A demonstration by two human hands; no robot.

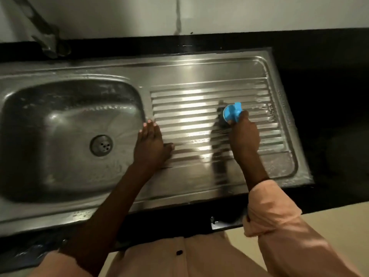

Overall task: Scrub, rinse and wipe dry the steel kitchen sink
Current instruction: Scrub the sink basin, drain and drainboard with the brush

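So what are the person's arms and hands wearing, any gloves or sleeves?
No gloves: the left hand and right hand are bare. Pale peach cloth sleeves are rolled up, bunched below the elbow on the right arm, higher on the left. No rings or watch show.

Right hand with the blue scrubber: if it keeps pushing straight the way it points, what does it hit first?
More ridges of the drainboard, then probably its raised back rim, beyond the right hand and blue scrubber. Nothing loose shows there.
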